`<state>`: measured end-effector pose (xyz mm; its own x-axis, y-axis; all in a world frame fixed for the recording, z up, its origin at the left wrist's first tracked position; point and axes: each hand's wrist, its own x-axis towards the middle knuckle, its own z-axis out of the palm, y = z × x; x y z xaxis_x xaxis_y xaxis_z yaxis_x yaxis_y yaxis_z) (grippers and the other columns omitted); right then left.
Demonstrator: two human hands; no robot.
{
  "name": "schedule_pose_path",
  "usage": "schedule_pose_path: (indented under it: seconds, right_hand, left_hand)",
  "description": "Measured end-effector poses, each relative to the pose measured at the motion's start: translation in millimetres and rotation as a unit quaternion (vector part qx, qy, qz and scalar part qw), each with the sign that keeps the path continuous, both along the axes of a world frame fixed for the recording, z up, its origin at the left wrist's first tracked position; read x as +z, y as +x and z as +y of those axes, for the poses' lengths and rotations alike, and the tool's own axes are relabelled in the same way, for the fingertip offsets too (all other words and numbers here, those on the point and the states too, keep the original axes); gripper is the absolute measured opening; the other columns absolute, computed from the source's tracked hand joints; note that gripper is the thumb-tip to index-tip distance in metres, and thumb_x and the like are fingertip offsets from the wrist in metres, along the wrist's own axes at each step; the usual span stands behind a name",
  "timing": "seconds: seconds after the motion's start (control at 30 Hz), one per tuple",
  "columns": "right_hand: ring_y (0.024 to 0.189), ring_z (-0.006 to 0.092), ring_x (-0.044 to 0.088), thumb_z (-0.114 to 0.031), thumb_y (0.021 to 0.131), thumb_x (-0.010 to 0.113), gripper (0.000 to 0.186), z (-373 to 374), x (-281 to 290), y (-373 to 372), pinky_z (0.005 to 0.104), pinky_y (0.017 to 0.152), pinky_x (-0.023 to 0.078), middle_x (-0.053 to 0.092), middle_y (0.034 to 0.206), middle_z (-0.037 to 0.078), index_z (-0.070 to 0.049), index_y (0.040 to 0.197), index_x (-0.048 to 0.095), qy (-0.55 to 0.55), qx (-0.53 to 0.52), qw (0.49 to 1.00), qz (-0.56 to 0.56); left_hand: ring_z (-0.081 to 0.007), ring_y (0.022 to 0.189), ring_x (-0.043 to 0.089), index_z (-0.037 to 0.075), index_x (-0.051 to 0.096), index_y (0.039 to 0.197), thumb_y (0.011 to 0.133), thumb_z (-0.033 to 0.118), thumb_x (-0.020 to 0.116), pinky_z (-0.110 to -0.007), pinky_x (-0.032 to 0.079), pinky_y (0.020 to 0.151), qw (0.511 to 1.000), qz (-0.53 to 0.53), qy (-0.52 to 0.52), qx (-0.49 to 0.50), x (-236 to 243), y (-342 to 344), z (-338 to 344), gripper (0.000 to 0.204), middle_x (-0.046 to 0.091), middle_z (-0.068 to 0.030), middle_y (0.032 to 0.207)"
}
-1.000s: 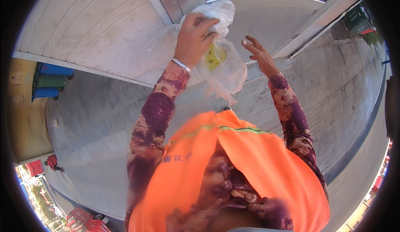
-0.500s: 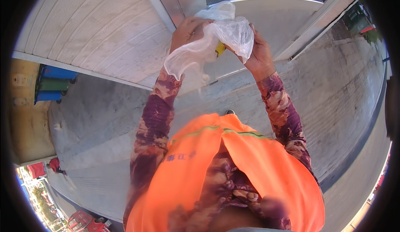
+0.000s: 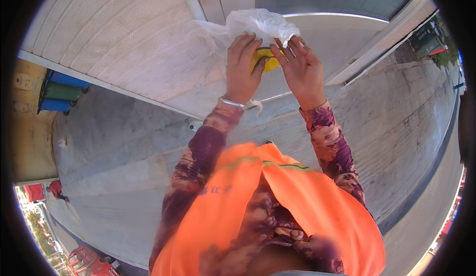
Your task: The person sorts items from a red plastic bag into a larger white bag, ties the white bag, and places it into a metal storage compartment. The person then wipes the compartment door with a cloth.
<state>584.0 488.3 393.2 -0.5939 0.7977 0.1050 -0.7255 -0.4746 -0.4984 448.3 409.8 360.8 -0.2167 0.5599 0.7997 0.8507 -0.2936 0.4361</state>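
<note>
Both my hands are raised before me at the wall. A thin, clear plastic bag (image 3: 260,20) spreads crumpled above my fingers. Between the hands is a round yellow thing with a dark rim (image 3: 271,64); its kind is not clear. My left hand (image 3: 242,70) is closed, its thumb over the yellow thing's left side and its fingertips at the bag. The fingers of my right hand (image 3: 303,72) curl at the bag's right edge, with the thumb side against the yellow thing. A pale bracelet (image 3: 232,102) circles my left wrist.
A white panelled wall (image 3: 124,43) stands at the left, beside a metal-framed door (image 3: 337,43). Blue and green bins (image 3: 64,91) are at far left, and a dark green bin (image 3: 426,40) at far right. A person in red (image 3: 57,190) and a red vehicle (image 3: 89,262) appear lower left.
My left hand has moved right and down, closer to my right hand. The bag has shifted up behind the fingers, and more of the yellow thing shows.
</note>
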Motion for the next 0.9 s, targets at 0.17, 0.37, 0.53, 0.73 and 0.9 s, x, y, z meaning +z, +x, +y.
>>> schedule_pose_path:
  seconds: [0.17,0.37,0.53,0.73,0.9]
  right_hand:
    - [0.119,0.0344,0.053,-0.008,0.093,0.055,0.036,8.2,7.8,-3.4,0.0406,0.1,0.047,0.051,0.131,0.018,0.002,0.128,0.051,0.628,-0.28,0.634,-0.354]
    - [0.094,0.0336,0.06,-0.026,0.091,0.066,0.049,24.4,-25.5,-6.9,0.0374,0.083,0.051,0.052,0.123,0.024,0.003,0.127,0.05,0.553,-0.157,0.689,-0.441]
    - [0.095,0.0215,0.058,-0.034,0.094,0.064,0.051,30.4,-46.1,-20.6,0.0336,0.08,0.05,0.053,0.121,0.018,0.006,0.124,0.05,0.38,-0.091,0.867,-0.309]
    - [0.114,0.0229,0.055,-0.032,0.091,0.069,0.06,42.9,-68.9,-16.7,0.0298,0.09,0.048,0.057,0.119,0.014,0.004,0.132,0.045,0.393,-0.05,0.884,-0.247]
    - [0.11,0.0312,0.06,-0.01,0.072,0.078,0.062,59.0,-48.0,-11.3,0.036,0.087,0.054,0.059,0.118,0.019,0.005,0.125,0.049,0.573,-0.081,0.706,-0.408]
  left_hand:
    - [-0.0339,0.124,0.046,0.007,0.055,0.125,0.07,0.007,0.08,-0.044,0.04,0.103,0.996,0.071,-0.035,0.036,-8.2,-2.9,11.5,0.06,0.053,-0.0115,0.13]
    - [-0.0365,0.124,0.044,0.007,0.047,0.136,0.064,0.005,0.084,-0.043,0.041,0.103,0.992,-0.038,-0.093,0.082,-33.4,-17.3,17.7,0.081,0.043,-0.0184,0.134]
    - [-0.038,0.118,0.047,0.006,0.047,0.134,0.062,-0.002,0.081,-0.041,0.044,0.1,0.987,-0.077,-0.079,0.114,-48.2,-13.2,28.9,0.079,0.042,-0.019,0.132]
    - [-0.0368,0.115,0.049,0.007,0.047,0.13,0.063,-0.008,0.074,-0.038,0.048,0.093,0.986,-0.108,-0.099,0.078,-40.4,-21.8,20.1,0.074,0.044,-0.0183,0.128]
    - [-0.0369,0.102,0.061,0.004,0.049,0.122,0.065,0.004,0.082,-0.04,0.052,0.084,0.96,-0.164,-0.164,0.154,-38.5,-10.8,18.9,0.066,0.058,-0.0196,0.117]
